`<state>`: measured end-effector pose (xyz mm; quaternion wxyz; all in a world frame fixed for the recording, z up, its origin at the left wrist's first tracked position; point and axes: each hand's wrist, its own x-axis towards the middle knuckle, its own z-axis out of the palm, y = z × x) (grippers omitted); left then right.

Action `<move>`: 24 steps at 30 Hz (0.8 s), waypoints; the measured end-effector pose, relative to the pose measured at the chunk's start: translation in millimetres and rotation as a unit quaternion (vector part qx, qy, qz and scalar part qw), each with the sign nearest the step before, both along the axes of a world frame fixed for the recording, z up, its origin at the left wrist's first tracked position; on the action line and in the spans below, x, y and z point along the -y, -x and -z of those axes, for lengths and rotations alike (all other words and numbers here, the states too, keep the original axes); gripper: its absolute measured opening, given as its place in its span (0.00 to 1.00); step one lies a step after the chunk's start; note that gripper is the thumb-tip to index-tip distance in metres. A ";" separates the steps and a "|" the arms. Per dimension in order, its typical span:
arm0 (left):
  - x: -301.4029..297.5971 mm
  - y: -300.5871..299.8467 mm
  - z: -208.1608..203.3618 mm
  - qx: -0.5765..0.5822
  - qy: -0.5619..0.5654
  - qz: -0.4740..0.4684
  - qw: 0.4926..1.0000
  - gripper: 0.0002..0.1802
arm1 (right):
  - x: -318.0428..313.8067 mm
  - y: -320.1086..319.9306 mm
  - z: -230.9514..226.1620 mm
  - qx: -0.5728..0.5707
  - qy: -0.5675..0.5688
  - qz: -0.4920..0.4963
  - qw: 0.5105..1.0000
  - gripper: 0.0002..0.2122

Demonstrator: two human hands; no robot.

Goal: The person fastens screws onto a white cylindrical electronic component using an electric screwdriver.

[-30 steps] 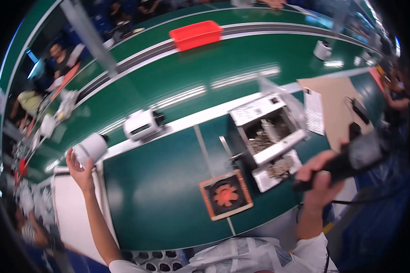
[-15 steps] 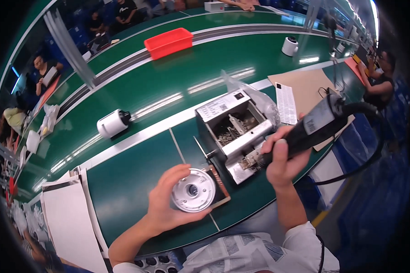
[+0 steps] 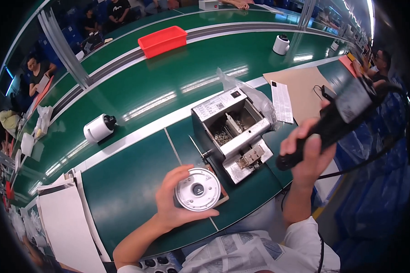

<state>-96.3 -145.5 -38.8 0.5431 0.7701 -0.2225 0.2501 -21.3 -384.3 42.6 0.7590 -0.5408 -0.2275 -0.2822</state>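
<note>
My left hand [image 3: 168, 200] is closed around a white round housing [image 3: 208, 196], its open face turned up, showing small posts and a dark round centre. Wrapped in my right hand [image 3: 310, 154] is a black electric screwdriver [image 3: 332, 125], raised and tilted above the table's right side. The tip of the driver cannot be made out. Between my hands stands a metal screw feeder [image 3: 232, 148] with loose small screws in its open bin and a slotted block at its front. The driver is apart from both feeder and housing. A flat brown-edged piece [image 3: 224, 198] lies partly hidden behind the housing.
White cylindrical units [image 3: 98, 128] [image 3: 281, 45] lie or stand on the green conveyor. A red bin [image 3: 163, 42] sits farther back. White sheets [image 3: 70, 223] are at the left, brown cardboard [image 3: 300, 86] at the right. A black cable [image 3: 360, 164] trails from the driver. Other people sit around.
My right hand has lifted the electric screwdriver away from the feeder's front block, up and to the right. My left hand has moved slightly right, with the housing still in it.
</note>
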 end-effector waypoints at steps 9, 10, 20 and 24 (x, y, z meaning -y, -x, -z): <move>-5.4 4.3 23.6 -0.115 -0.017 0.058 0.991 0.59 | 51.2 0.1 49.3 -0.071 -0.049 0.036 0.996 0.28; -6.5 5.2 21.1 -0.126 -0.024 0.058 0.990 0.60 | 50.9 -1.6 54.6 -0.074 -0.045 0.040 0.995 0.28; -46.1 2.8 32.3 -0.156 -0.038 0.099 0.982 0.63 | 120.5 -31.4 135.1 -0.183 0.185 0.100 0.960 0.15; -145.8 -27.1 22.8 -0.062 -0.170 -0.271 0.945 0.35 | 128.0 -39.2 163.7 -0.164 0.198 0.109 0.960 0.12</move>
